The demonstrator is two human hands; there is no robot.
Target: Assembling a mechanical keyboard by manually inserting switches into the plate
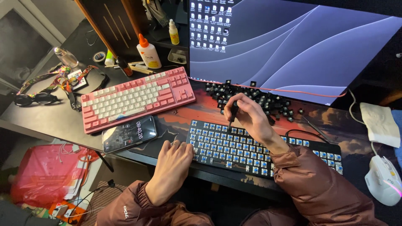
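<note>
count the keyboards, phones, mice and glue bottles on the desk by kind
keyboards: 2, pink keyboard and black keyboard without its caps
phones: 1, phone
mice: 1, white mouse
glue bottles: 2, large glue bottle and small glue bottle
total: 6

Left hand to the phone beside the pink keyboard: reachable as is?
Probably yes. The left hand rests empty on the black keyboard's left edge, and the phone lies just beyond its fingertips with nothing between them.
</note>
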